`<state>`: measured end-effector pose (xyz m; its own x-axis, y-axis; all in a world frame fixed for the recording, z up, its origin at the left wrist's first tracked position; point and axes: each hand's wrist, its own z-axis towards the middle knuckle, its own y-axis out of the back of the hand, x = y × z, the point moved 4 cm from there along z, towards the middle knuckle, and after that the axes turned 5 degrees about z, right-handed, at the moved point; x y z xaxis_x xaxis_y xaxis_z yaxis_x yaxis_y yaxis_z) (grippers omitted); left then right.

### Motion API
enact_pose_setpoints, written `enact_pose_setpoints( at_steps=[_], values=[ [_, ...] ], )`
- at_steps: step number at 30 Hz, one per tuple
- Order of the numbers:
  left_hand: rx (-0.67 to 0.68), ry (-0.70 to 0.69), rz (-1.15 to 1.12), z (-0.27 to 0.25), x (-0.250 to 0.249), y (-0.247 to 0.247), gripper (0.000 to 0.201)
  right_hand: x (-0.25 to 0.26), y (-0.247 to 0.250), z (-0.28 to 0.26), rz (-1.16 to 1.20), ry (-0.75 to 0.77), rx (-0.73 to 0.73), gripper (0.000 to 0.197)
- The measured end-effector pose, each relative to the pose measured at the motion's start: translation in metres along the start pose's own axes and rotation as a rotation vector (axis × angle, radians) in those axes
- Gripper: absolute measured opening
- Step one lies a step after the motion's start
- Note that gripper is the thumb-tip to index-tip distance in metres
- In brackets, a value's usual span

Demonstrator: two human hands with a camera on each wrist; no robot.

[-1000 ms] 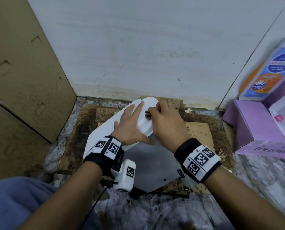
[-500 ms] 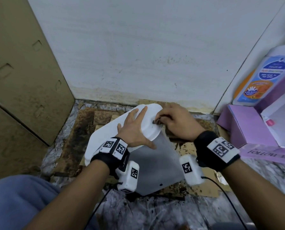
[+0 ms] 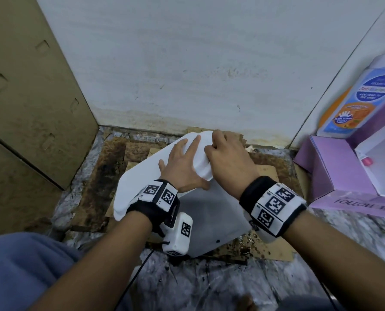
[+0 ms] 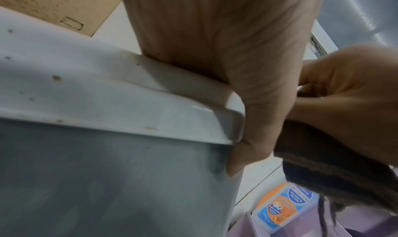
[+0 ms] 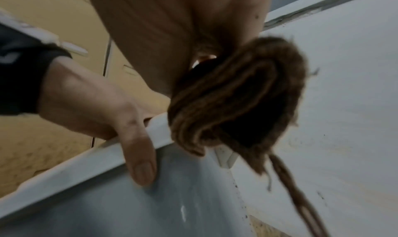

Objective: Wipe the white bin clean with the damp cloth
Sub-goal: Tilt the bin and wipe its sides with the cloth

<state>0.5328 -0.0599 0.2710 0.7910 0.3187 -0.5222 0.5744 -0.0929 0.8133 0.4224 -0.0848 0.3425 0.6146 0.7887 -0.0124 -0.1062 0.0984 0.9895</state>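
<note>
The white bin (image 3: 209, 218) stands tilted on the floor in the corner, its white lid (image 3: 142, 176) facing up. My left hand (image 3: 182, 162) lies flat on the lid with fingers spread, the thumb (image 4: 247, 147) hooked over the lid's rim (image 4: 129, 104). My right hand (image 3: 225, 156) grips a bunched brown cloth (image 5: 232, 104) against the lid's far right edge. In the head view the hand hides the cloth. The cloth (image 4: 318, 169) hangs below the right palm with a loose strand (image 5: 301, 198) trailing down.
A brown cardboard panel (image 3: 30, 97) stands at the left and a white wall (image 3: 187, 63) behind. Soiled cardboard sheets (image 3: 102, 176) lie under the bin. A purple box (image 3: 344, 176) and a wash bottle (image 3: 362, 97) sit at the right. My blue-clad knee (image 3: 19, 277) is at the lower left.
My right hand swung out to the right along the lid's edge half a second ago and has come back over the lid's far corner. The left hand stays flat on the lid.
</note>
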Motion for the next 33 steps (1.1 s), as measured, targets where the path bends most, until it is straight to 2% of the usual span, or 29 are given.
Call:
enact_pose_setpoints(
  at_steps=[4, 6, 10, 14, 17, 19, 21, 24, 26, 29, 31, 33],
  values=[
    [0.005, 0.009, 0.003, 0.004, -0.001, 0.000, 0.131, -0.007, -0.001, 0.009, 0.074, -0.053, 0.052, 0.011],
    [0.016, 0.003, 0.008, 0.005, -0.002, 0.000, 0.133, -0.019, -0.007, 0.009, 0.118, -0.096, 0.092, 0.011],
    [0.024, -0.015, 0.028, 0.005, -0.007, -0.002, 0.135, -0.030, -0.010, 0.000, 0.259, -0.115, 0.046, 0.008],
    [0.020, -0.016, 0.031, 0.001, -0.011, -0.005, 0.135, -0.033, -0.012, -0.009, 0.369, -0.144, -0.024, 0.021],
    [0.011, -0.011, 0.021, -0.001, -0.012, -0.006, 0.135, -0.032, -0.014, -0.015, 0.413, -0.153, -0.020, 0.021],
    [-0.006, -0.010, 0.010, 0.000, -0.012, -0.006, 0.130, -0.024, -0.015, -0.021, 0.416, -0.118, -0.012, 0.019],
    [-0.023, -0.009, 0.016, 0.001, -0.012, -0.005, 0.121, -0.016, -0.018, -0.025, 0.442, -0.078, -0.031, 0.024],
    [-0.023, -0.008, 0.024, 0.004, -0.010, -0.001, 0.125, -0.029, -0.012, -0.027, 0.707, -0.110, -0.104, 0.021],
    [-0.012, -0.005, 0.026, 0.005, -0.005, 0.002, 0.132, -0.055, -0.004, -0.029, 0.896, -0.229, -0.256, 0.024],
    [-0.003, -0.003, 0.031, 0.004, 0.002, 0.006, 0.136, -0.091, -0.001, -0.038, 1.192, -0.489, -0.512, 0.025],
    [0.001, 0.001, 0.032, 0.004, 0.005, 0.009, 0.136, -0.096, -0.014, -0.043, 1.345, -0.600, -0.564, 0.027],
    [0.000, 0.002, 0.014, 0.004, 0.010, 0.012, 0.138, -0.088, -0.031, -0.046, 1.357, -0.672, -0.582, 0.025]
  ],
)
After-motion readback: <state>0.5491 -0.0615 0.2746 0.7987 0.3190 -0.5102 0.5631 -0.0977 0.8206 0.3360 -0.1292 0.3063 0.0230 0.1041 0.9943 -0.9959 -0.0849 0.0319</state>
